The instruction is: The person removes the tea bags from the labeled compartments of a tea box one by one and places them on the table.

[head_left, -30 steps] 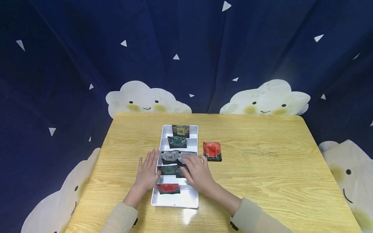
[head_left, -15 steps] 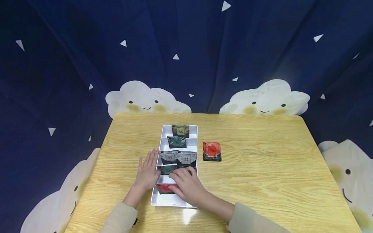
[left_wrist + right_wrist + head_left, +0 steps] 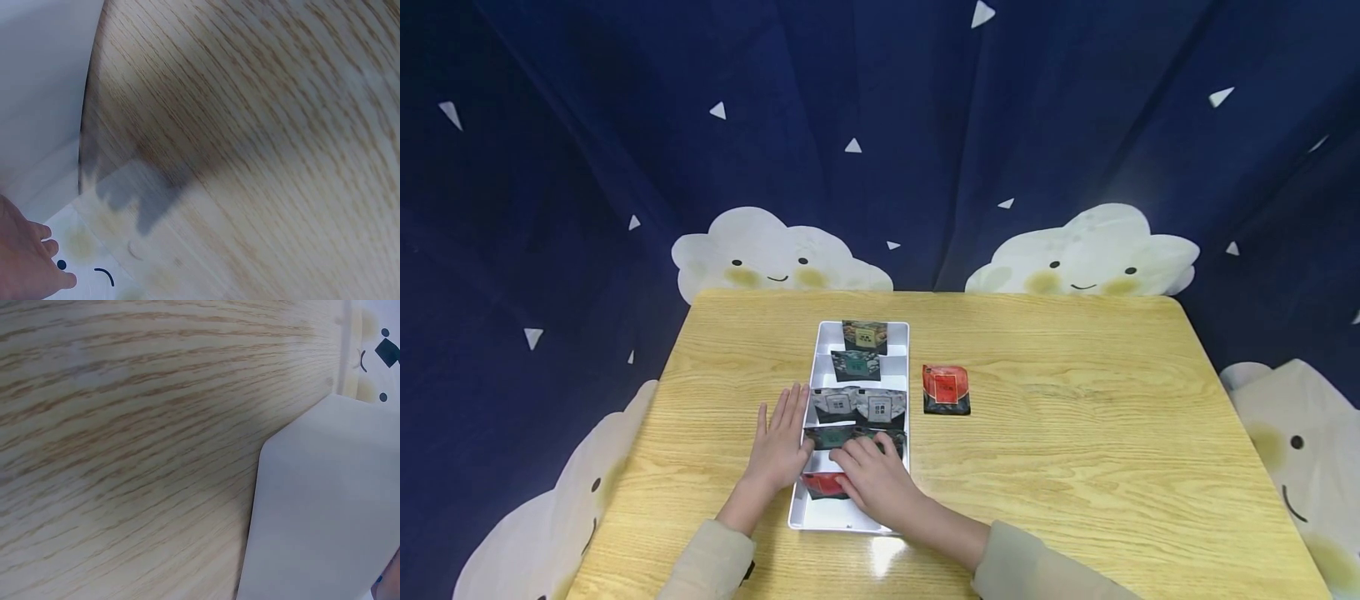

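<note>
Head view suggests we're straightening packets (image 3: pixel 831 437) in the tray (image 3: pixel 894 368), near the tabletop's (image 3: pixel 1075 450) far edge, left hand's (image 3: pixel 780 450) fingers straight, right hand's (image 3: pixel 880 483) pinch unclear to us, next calling for a light touch.

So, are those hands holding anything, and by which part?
The left hand rests straight-fingered along the white tray. Whether the right hand near the tray's red packet holds anything can't be told.

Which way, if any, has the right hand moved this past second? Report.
Yes: the right hand moved left and toward the near end of the tray.
</note>
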A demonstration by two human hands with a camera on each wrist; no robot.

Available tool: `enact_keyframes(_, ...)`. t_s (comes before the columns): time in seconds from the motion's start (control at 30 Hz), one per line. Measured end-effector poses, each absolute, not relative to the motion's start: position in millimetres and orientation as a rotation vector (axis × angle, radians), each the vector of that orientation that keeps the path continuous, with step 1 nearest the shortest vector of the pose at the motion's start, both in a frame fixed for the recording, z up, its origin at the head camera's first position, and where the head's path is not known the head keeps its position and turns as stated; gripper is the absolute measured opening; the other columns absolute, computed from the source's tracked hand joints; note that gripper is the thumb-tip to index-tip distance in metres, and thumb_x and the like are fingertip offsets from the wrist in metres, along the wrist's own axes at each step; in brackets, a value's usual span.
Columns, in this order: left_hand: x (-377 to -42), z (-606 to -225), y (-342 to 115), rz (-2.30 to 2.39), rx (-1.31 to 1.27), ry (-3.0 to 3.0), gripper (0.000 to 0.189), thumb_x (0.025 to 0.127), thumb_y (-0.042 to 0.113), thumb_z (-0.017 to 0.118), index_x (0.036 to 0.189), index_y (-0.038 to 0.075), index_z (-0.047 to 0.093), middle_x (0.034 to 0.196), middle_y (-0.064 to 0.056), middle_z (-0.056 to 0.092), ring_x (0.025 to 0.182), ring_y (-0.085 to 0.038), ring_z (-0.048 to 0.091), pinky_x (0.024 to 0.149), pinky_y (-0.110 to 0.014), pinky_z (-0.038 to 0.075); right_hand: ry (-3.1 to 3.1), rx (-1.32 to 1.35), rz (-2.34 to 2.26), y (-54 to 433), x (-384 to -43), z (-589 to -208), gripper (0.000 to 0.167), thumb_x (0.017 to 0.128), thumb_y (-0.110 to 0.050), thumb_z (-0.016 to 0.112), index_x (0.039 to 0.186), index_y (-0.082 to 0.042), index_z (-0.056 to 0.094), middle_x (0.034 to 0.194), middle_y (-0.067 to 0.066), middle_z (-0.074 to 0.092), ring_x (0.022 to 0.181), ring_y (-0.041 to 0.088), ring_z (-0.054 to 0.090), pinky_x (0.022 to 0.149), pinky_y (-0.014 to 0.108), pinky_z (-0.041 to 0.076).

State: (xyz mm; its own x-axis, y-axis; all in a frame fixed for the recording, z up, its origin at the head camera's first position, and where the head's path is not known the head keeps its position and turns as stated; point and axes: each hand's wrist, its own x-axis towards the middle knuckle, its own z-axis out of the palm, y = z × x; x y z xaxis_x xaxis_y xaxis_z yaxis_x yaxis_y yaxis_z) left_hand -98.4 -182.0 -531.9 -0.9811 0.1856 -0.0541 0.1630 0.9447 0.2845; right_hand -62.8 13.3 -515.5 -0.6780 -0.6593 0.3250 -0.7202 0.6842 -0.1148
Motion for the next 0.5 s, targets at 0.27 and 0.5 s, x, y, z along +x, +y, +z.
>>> enact_keyframes(0.27,-96.7,-533.1,-181.8,0.492,0.307,3.062,0.078,0.081,0.023,0.047,0.148,0.009,0.009,0.151,-0.015,0.016,0.138,-0.032,0.013,0.109,-0.055,0.004,-2.634,1.100,0.357,12.0,-63.1,-518.2,0.020,0.088,-0.030,0.056,0.105,-0.020,0.058,0.096,-0.007,0.054,0.093,0.013,0.050,0.088,0.037,0.036)
enact_keyframes(0.5,-97.3,-531.3,-181.8,0.456,0.287,3.038,0.078,0.081,0.024,0.050,0.147,0.007,0.012,0.151,-0.014,0.015,0.138,-0.032,0.014,0.109,-0.055,0.006,-2.635,1.100,0.381,12.3,-63.0,-517.1,0.014,0.088,-0.028,0.057,0.099,-0.020,0.059,0.092,-0.008,0.055,0.088,0.012,0.050,0.087,0.036,0.036)
